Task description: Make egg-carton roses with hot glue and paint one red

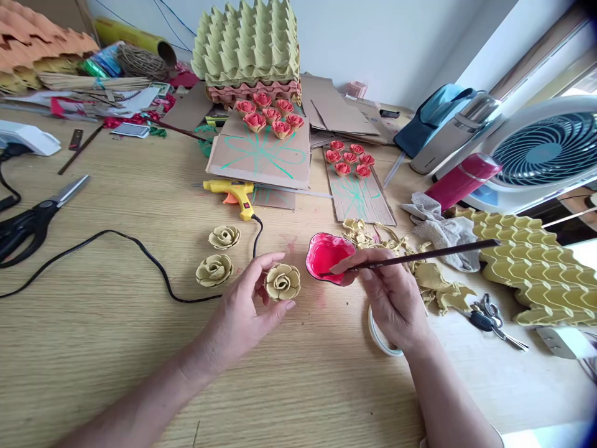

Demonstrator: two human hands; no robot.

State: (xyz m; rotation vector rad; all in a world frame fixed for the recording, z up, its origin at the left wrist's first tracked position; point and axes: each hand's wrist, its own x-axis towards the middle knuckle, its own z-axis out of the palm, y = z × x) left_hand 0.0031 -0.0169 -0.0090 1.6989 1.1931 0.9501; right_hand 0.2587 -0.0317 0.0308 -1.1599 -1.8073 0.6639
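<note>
My left hand (254,302) is closed round an unpainted, tan paper rose (282,282), its petals facing up. In my right hand (389,295) is a slim dark paintbrush (429,254), gripped near its lower end. The brush tip reaches into a small scalloped dish (310,264) of bright red paint; whether bristles touch the paint is hard to see. Two more plain roses lie left of my left hand, an upper rose (224,236) and a lower rose (214,270). A white ring, perhaps a tape roll (375,336), is partly hidden under my right hand.
A yellow glue gun (236,194) lies behind the roses, its black cord (153,261) running left. Red-painted roses (271,115) sit on cardboard before stacked egg trays (247,46). Scissors (40,224) lie left; scraps (438,286), keys (492,320) and a fan (543,152) are right.
</note>
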